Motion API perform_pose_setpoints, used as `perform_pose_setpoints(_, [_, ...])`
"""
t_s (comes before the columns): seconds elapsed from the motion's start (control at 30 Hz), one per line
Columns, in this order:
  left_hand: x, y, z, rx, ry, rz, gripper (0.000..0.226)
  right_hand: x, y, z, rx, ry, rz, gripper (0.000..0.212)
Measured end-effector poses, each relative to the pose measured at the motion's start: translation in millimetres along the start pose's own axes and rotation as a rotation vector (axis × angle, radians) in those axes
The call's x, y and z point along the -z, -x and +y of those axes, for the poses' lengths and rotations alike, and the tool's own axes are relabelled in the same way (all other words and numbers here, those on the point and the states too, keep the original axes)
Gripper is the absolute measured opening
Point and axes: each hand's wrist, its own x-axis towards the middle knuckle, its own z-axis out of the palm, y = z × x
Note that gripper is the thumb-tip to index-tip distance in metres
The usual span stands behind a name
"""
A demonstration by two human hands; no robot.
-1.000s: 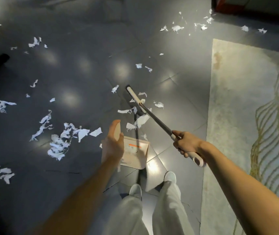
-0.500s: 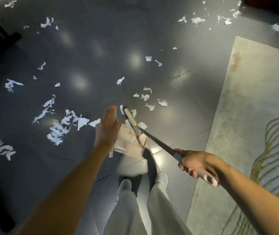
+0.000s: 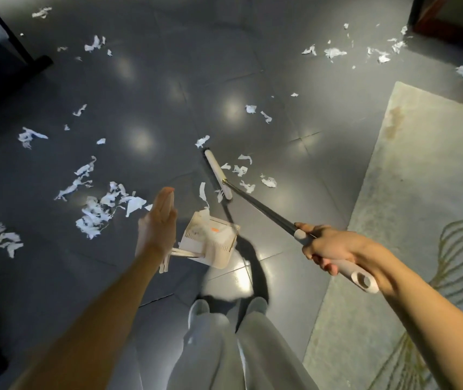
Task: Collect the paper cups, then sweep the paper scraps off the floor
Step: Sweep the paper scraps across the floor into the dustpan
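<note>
step: we judge this to be the sweeping part of the task; no paper cups show anywhere in view.
right hand: our right hand [image 3: 334, 249] has its fingers wrapped tight round the pale grip of the broom [image 3: 258, 207], near its top end; the hanging hole sticks out behind the hand.
left hand: our left hand [image 3: 157, 223] shows edge-on, fingers straight and together, over the handle of the dustpan [image 3: 213, 243]; we cannot tell whether the thumb or palm clasps that handle.
scraps in play: a small cluster of paper scraps [image 3: 243, 171] lies on the dark tiled floor [image 3: 295, 153], just beside the broom head [image 3: 217, 174], on its right, toward the rug [image 3: 421, 170].
dustpan: it sits between our hands, nearer to us than the broom head, mouth turned away from us, a few scraps already in it.
key relation: the cluster is farther from us than the dustpan and to its right, so we judge the next stroke must draw the scraps toward us and leftward.
broom axis: the head runs almost straight away from us; the dark shaft slants back rightward to our grip.
nearer hand: the left is just beside the dustpan; the right is well apart from the cluster.
elsewhere: a larger heap [image 3: 103, 212] lies left of the left hand.
</note>
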Motion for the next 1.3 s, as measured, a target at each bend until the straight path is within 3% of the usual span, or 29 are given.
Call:
perform_pose_setpoints(0.1, [10,0,-2,-0.038,-0.075,0.0,0.042,-8,-31,-32,0.028,0.075,0.072,0.065])
perform_pose_setpoints(0.27, [31,-31,-13,0.095,-0.069,-0.007,0.036,-37,-70,-82,0.061,0.287,0.117,0.053])
perform_pose_setpoints(0.5, [34,-91,4,0.12,0.042,-0.025,0.047,-44,-63,-82,-0.049,0.243,-0.063,0.049])
perform_pose_setpoints(0.67, [33,-117,18,0.042,0.04,-0.12,0.046,7,-28,-65,-0.097,0.142,-0.183,0.067])
perform_pose_setpoints(0.77, [27,-126,23,0.019,0.049,-0.183,0.045,24,-22,-68,-0.067,0.128,-0.139,0.066])
perform_pose_setpoints(0.97, [2,-142,53,-0.026,0.056,-0.16,0.044,58,-42,-96,-0.023,0.063,-0.003,0.065])
perform_pose_setpoints(1.13, [-26,-169,76,-0.107,-0.086,-0.135,0.041,97,-75,-131,0.007,0.042,0.121,0.054])
perform_pose_setpoints(1.3, [-57,-193,95,-0.009,-0.026,-0.113,0.045,128,-117,-165,0.063,0.126,0.21,0.054])
